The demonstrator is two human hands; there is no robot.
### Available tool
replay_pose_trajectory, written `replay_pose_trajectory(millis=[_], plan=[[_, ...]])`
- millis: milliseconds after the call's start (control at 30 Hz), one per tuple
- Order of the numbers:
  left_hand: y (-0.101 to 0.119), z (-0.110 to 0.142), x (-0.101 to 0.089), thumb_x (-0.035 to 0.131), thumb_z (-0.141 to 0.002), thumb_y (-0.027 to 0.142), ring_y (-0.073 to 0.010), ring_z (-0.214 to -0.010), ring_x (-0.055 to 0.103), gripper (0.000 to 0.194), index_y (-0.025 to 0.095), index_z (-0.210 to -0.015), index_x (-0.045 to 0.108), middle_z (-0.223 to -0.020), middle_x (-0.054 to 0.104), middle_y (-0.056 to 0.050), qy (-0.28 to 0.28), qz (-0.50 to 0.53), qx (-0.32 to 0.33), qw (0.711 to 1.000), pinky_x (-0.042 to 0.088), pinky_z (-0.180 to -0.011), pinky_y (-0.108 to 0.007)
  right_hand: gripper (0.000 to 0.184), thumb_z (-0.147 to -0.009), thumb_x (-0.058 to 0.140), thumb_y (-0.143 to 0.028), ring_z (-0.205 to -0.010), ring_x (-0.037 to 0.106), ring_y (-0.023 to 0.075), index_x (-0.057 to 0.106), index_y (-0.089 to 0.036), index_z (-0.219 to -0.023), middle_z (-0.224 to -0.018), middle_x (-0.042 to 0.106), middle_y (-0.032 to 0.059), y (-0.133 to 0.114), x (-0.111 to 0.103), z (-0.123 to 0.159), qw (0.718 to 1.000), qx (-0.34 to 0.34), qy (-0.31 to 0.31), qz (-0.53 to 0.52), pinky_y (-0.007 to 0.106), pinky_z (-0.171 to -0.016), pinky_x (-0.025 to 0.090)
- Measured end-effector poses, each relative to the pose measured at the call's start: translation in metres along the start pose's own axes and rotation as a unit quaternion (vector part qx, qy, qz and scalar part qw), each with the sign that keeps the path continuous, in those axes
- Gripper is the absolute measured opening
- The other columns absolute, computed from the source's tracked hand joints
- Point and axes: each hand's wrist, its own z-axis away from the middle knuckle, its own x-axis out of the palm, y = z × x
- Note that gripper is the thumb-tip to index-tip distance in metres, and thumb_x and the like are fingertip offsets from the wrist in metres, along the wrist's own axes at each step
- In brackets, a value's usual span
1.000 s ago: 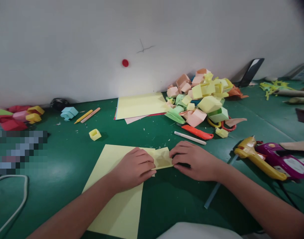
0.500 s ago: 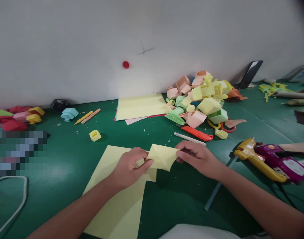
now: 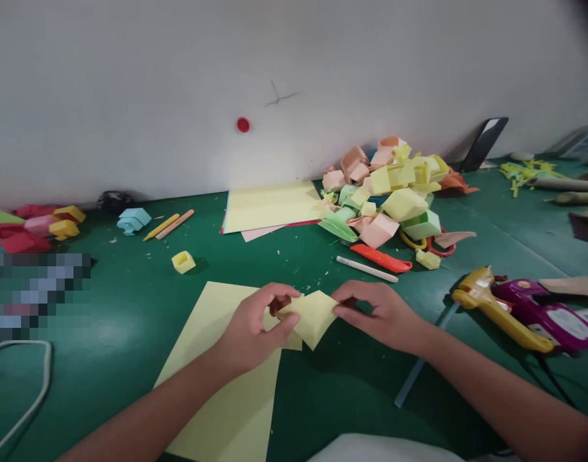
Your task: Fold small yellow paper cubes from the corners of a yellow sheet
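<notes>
Folded paper (image 3: 317,316), pale yellow and creased toward a point at its lower edge, is held in front of the person, between the two hands and above the green table (image 3: 332,410). The left hand (image 3: 250,327) grips its left side, thumb on the near face and the other fingers curled behind; the right hand (image 3: 385,314) pinches the right corner between thumb and fingertips, the gap closed to the thickness of the paper. Below the left hand and forearm lies a large yellow sheet (image 3: 226,398), with a smaller yellow piece (image 3: 292,341) jutting past its right edge. Beyond the hands stand a small yellow box (image 3: 183,262), left, and a red knife (image 3: 380,258) beside a white pen (image 3: 367,269), right. Farther back, a paper stack (image 3: 274,205) adjoins a heap of paper boxes (image 3: 394,186). A yellow glue gun (image 3: 508,314) rests to the right of the right hand.
</notes>
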Motion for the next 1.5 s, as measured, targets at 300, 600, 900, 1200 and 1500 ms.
replay_pose_trajectory(millis=[300, 600, 900, 1200, 1500], plan=[[-0.001, 0.005, -0.001, 0.061, -0.088, 0.013, -0.0154, -0.088, 0.062, 0.021, 0.023, -0.106, 0.061, -0.094, 0.067, -0.002, 0.062, -0.08, 0.222, 0.97, 0.051, -0.074, -0.026, 0.014, -0.093, 0.061, -0.013, -0.099, 0.062, 0.0188, 0.066, -0.022, -0.101, -0.106, 0.066, 0.0073, -0.003, -0.003, 0.0, 0.964, -0.208, 0.103, 0.128, 0.036, -0.088, 0.048], [-0.013, 0.0, 0.004, 0.053, -0.082, 0.003, -0.0202, -0.094, 0.059, 0.027, 0.022, -0.091, 0.068, -0.095, 0.069, -0.003, 0.072, -0.197, 0.255, 0.944, 0.049, -0.08, -0.033, 0.016, -0.093, 0.058, -0.015, -0.099, 0.059, 0.0211, 0.068, -0.026, -0.1, -0.109, 0.068, 0.0071, 0.0, -0.004, 0.002, 0.956, -0.216, 0.04, 0.194, 0.04, -0.088, 0.049], [-0.02, -0.001, 0.005, 0.046, -0.085, -0.001, -0.0189, -0.096, 0.06, 0.036, 0.023, -0.091, 0.071, -0.101, 0.071, -0.002, 0.017, -0.211, 0.231, 0.949, 0.045, -0.083, -0.034, 0.016, -0.095, 0.057, -0.016, -0.103, 0.057, 0.021, 0.07, -0.022, -0.1, -0.112, 0.068, 0.0081, 0.0, 0.0, 0.0, 0.953, -0.221, -0.067, 0.198, 0.039, -0.093, 0.049], [-0.02, -0.002, 0.008, 0.05, -0.079, 0.001, -0.0233, -0.105, 0.059, 0.038, 0.024, -0.098, 0.073, -0.113, 0.069, -0.004, -0.04, -0.238, 0.19, 0.952, 0.044, -0.089, -0.039, 0.016, -0.097, 0.056, -0.02, -0.108, 0.056, 0.0213, 0.071, -0.022, -0.102, -0.114, 0.068, 0.0076, 0.004, 0.002, -0.001, 0.948, -0.199, -0.128, 0.213, 0.041, -0.099, 0.045], [-0.009, 0.001, 0.006, 0.071, -0.079, 0.028, -0.0274, -0.116, 0.055, 0.035, 0.027, -0.115, 0.07, -0.126, 0.065, -0.004, -0.08, -0.262, 0.164, 0.948, 0.039, -0.098, -0.045, 0.018, -0.094, 0.058, -0.017, -0.103, 0.058, 0.022, 0.071, -0.024, -0.105, -0.111, 0.069, 0.0073, 0.009, 0.0, -0.001, 0.956, -0.142, -0.088, 0.24, 0.041, -0.09, 0.048]])
